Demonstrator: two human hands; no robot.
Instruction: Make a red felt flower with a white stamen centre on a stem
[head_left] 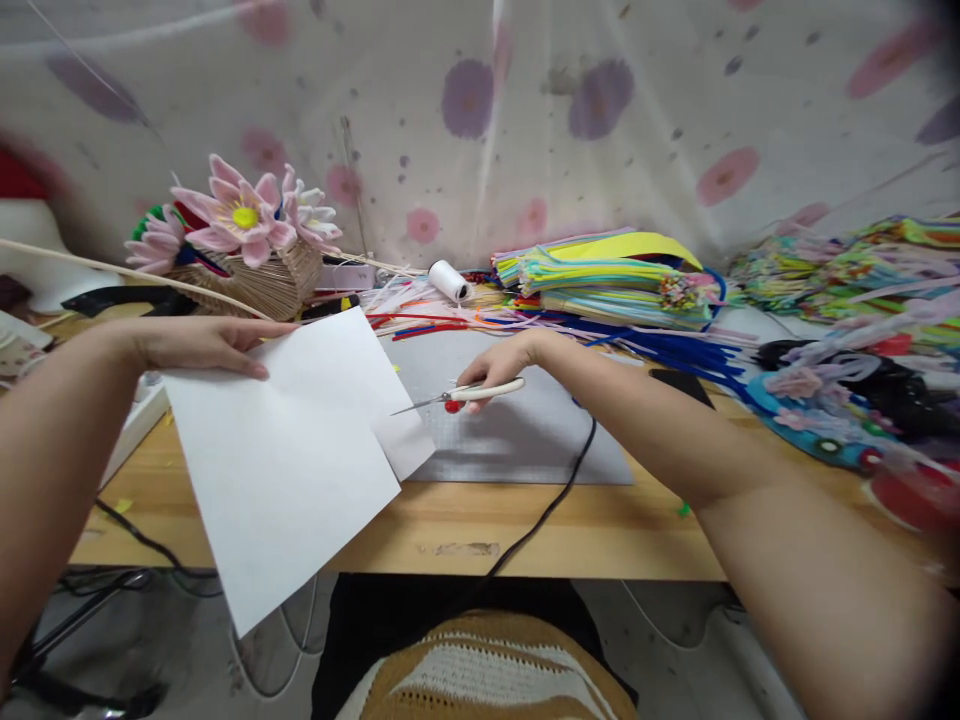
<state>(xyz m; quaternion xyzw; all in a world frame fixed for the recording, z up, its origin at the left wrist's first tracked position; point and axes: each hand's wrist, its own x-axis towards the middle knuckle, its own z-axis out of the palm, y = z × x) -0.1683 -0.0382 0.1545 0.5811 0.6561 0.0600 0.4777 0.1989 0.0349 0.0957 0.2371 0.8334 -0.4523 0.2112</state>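
Observation:
My left hand grips a white sheet of paper at its upper edge, thumb on top. A slit runs into the sheet from its right side, and the part beyond it bends out of line with the rest. In my right hand is a pair of scissors with pale handles, its blades pointing left over the paper near the slit. The blades look close together. A small red thing shows just under my right fingers; I cannot make out what it is. Below lies a grey cutting mat.
Pink fuzzy-stem flowers in a woven basket stand at the back left. A white thread spool and bundles of coloured fuzzy stems lie along the back. A black cord crosses the wooden table edge.

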